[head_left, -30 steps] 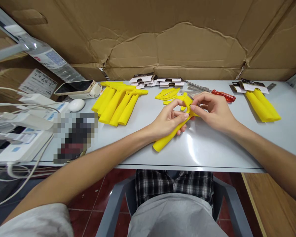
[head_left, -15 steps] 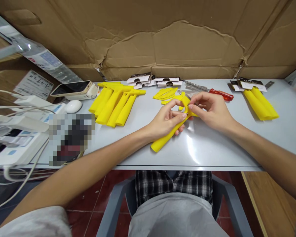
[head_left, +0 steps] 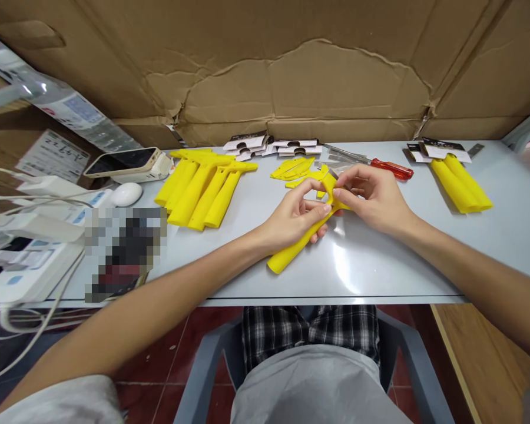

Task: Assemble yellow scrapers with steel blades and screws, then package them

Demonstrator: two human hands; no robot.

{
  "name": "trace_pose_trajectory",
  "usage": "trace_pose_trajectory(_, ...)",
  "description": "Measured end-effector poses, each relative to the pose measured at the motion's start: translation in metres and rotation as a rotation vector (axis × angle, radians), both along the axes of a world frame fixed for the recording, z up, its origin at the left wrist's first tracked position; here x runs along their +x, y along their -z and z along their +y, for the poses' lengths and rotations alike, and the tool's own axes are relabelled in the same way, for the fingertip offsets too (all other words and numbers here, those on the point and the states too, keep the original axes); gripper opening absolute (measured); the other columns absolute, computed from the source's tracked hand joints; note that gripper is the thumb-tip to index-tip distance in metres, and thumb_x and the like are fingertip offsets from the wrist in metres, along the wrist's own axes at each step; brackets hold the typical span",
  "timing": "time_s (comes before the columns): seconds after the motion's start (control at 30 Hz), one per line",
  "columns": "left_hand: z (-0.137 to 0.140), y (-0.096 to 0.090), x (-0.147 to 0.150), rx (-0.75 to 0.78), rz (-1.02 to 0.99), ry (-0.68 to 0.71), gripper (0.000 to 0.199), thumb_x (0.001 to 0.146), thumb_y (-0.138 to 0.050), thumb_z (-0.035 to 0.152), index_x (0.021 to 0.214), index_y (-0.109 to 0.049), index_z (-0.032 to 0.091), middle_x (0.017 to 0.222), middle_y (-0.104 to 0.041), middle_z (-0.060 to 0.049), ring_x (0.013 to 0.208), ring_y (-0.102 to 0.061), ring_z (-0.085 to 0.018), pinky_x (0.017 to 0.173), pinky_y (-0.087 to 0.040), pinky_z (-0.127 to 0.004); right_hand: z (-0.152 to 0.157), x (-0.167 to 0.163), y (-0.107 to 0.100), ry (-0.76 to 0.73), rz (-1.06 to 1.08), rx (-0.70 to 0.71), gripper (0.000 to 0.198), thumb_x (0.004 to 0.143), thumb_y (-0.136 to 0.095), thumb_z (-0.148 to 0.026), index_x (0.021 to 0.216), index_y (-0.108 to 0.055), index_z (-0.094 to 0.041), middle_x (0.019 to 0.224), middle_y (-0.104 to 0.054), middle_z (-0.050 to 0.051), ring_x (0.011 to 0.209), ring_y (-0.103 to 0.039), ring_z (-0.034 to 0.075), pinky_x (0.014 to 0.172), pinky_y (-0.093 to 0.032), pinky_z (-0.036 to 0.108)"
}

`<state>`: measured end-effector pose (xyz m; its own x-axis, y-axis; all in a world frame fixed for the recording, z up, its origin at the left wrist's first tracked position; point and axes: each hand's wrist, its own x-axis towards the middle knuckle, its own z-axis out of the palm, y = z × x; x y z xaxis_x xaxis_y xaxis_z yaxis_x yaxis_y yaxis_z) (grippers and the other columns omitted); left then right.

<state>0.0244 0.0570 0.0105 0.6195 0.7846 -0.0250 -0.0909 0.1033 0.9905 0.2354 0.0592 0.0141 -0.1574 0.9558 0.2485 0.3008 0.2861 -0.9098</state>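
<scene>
Smooth yellow plastic on the piece (head_left: 287, 256) at centre, and here's the grey surface (head_left: 401, 265), glossy, throwing back a white glare! Creased, matt cardboard (head_left: 309, 82) right across the top; shiny red plastic on the screwdriver's handle (head_left: 391, 169); clear plastic bottle (head_left: 77, 109) upper left; plaid cloth (head_left: 274, 333) bottom centre; wood-grained panel (head_left: 490, 359), lower right.

And here's the yellow handle (head_left: 294, 249), smooth and rounded, slanting across the left hand's (head_left: 291, 217) grip, wide end low and left, branching head up and right against the right hand's (head_left: 375, 197) fingers, a sliver of grey metal (head_left: 333, 174) at the top, head partly hidden
</scene>
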Motion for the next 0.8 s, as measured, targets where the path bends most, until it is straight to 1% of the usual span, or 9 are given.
trace_pose_trajectory(0.17,0.000,-0.001,-0.001,-0.023,-0.025,0.001,0.051,0.092,-0.084,0.043,0.114,-0.041,0.026,0.076,-0.072,0.004,0.053,-0.064,-0.010,0.048,-0.052,-0.021,0.003,0.002,-0.002,-0.016,-0.007,0.003,0.045,0.083,-0.084,-0.048,0.102,-0.066,-0.012,0.105,-0.069,0.008,0.086,-0.065,0.007,0.074,-0.056,0.022)
trace_pose_trajectory(0.27,0.001,-0.002,-0.002,-0.048,-0.040,-0.032,0.049,0.093,-0.083,0.041,0.114,-0.042,0.025,0.089,-0.078,-0.002,0.055,-0.064,-0.009,0.048,-0.050,-0.021,0.015,0.017,-0.010,0.076,-0.049,0.083,0.047,0.089,-0.079,-0.056,0.104,-0.067,-0.013,0.107,-0.070,0.009,0.090,-0.064,0.008,0.074,-0.053,0.022)
trace_pose_trajectory(0.37,0.003,-0.003,-0.003,-0.062,-0.054,-0.078,0.047,0.093,-0.084,0.039,0.114,-0.044,0.024,0.101,-0.081,-0.007,0.056,-0.064,-0.009,0.047,-0.047,-0.021,0.033,0.047,-0.022,0.300,-0.262,0.206,0.038,0.096,-0.074,-0.050,0.106,-0.071,-0.014,0.108,-0.069,0.010,0.093,-0.061,0.008,0.080,-0.049,0.022)
trace_pose_trajectory(0.43,0.004,-0.004,-0.004,-0.074,-0.065,-0.092,0.048,0.092,-0.085,0.038,0.114,-0.045,0.024,0.103,-0.082,-0.007,0.056,-0.064,-0.009,0.047,-0.047,-0.021,0.045,0.071,-0.027,0.365,-0.542,0.212,0.034,0.095,-0.077,-0.041,0.115,-0.074,-0.014,0.120,-0.068,0.011,0.106,-0.057,0.009,0.103,-0.048,0.024)
trace_pose_trajectory(0.5,0.005,-0.005,-0.004,-0.083,-0.083,-0.110,0.051,0.090,-0.087,0.038,0.115,-0.044,0.025,0.104,-0.083,-0.007,0.056,-0.064,-0.009,0.049,-0.047,-0.021,0.055,0.093,-0.029,0.385,-0.808,0.111,0.045,0.093,-0.081,-0.042,0.127,-0.076,-0.015,0.129,-0.066,0.013,0.111,-0.054,0.012,0.115,-0.043,0.031)
trace_pose_trajectory(0.57,0.006,-0.006,-0.004,-0.084,-0.096,-0.140,0.054,0.088,-0.089,0.038,0.115,-0.044,0.025,0.104,-0.083,-0.008,0.055,-0.063,-0.008,0.049,-0.047,-0.022,0.061,0.107,-0.027,0.344,-0.994,-0.062,0.052,0.092,-0.080,-0.047,0.134,-0.075,-0.015,0.126,-0.066,0.014,0.111,-0.054,0.015,0.113,-0.043,0.033)
trace_pose_trajectory(0.63,0.006,-0.006,-0.004,-0.087,-0.097,-0.177,0.053,0.087,-0.089,0.036,0.114,-0.045,0.025,0.105,-0.083,-0.008,0.055,-0.063,-0.008,0.049,-0.047,-0.022,0.065,0.114,-0.024,0.314,-1.078,-0.203,0.051,0.094,-0.077,-0.051,0.133,-0.076,-0.019,0.119,-0.068,0.012,0.108,-0.056,0.017,0.105,-0.045,0.032)
trace_pose_trajectory(0.7,0.007,-0.007,-0.004,-0.098,-0.095,-0.201,0.052,0.087,-0.088,0.033,0.114,-0.045,0.025,0.105,-0.083,-0.009,0.055,-0.064,-0.009,0.049,-0.047,-0.022,0.067,0.116,-0.022,0.310,-1.096,-0.253,0.043,0.096,-0.073,-0.051,0.129,-0.078,-0.023,0.116,-0.070,0.009,0.104,-0.057,0.017,0.100,-0.046,0.030)
trace_pose_trajectory(0.8,0.009,-0.008,-0.005,-0.094,-0.101,-0.213,0.051,0.088,-0.086,0.030,0.115,-0.044,0.025,0.104,-0.083,-0.008,0.055,-0.064,-0.009,0.049,-0.048,-0.023,0.065,0.111,-0.025,0.307,-1.062,-0.201,0.038,0.099,-0.070,-0.045,0.127,-0.080,-0.024,0.112,-0.072,0.008,0.095,-0.057,0.013,0.098,-0.046,0.030)
